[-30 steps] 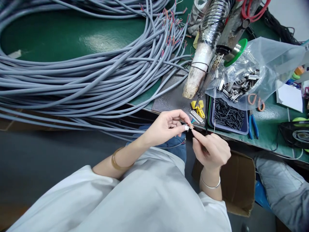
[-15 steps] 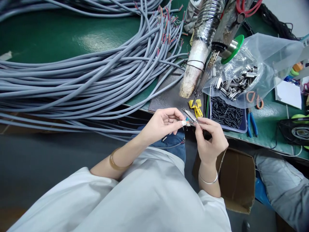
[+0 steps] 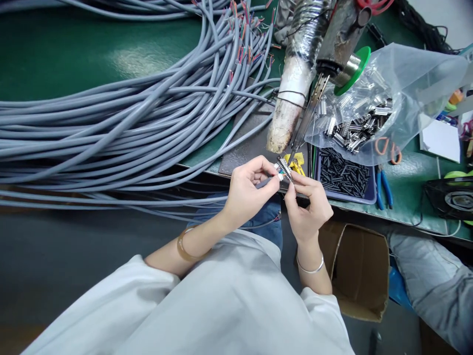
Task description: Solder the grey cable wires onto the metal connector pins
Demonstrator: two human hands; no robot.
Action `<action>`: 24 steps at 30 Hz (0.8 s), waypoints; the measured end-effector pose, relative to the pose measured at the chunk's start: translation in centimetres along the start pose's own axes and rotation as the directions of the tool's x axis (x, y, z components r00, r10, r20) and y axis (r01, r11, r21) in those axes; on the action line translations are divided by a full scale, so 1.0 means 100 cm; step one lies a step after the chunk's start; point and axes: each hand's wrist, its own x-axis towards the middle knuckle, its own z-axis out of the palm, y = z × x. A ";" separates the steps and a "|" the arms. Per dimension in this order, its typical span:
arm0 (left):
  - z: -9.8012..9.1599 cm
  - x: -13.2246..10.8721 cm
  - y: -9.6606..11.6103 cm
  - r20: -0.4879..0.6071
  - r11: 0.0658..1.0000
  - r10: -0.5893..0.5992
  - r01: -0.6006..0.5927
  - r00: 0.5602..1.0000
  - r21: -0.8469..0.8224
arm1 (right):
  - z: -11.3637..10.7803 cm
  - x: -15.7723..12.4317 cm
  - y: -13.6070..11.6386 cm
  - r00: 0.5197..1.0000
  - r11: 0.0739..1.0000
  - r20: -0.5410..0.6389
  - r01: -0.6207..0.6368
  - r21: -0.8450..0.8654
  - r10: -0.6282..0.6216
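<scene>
Far left of the bench: a big coil of grey cables (image 3: 111, 123) sprawled over the green table (image 3: 74, 54), stripped ends fanning up top.
Left hand (image 3: 247, 192): fingers pinched shut on the grey cable end (image 3: 266, 182), just past the table edge.
Connector (image 3: 284, 168): small metal one, clamped in the fingertips of both hands.
What changed: a second ago it lay on the bench beside the yellow clip (image 3: 295, 165); now it was off the bench, up against the wire tips.
My read: pickup done, mating bit on.
Right hand (image 3: 306, 207): thumb and forefinger closed on the connector.
Further right: bag of connectors (image 3: 373, 113), tray of black sleeves (image 3: 343, 175), blue pliers (image 3: 382, 185).
</scene>
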 end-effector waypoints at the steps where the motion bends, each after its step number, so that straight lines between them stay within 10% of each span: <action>1: 0.001 0.001 0.000 -0.017 1.000 0.024 -0.023 1.000 0.017 | 0.001 0.001 0.000 1.000 1.000 -0.005 0.006 -0.005 -0.006; 24: 0.003 0.008 0.011 -0.057 0.980 0.063 -0.051 0.996 0.193 | 0.005 0.016 0.004 1.000 0.999 -0.023 -0.014 0.036 0.015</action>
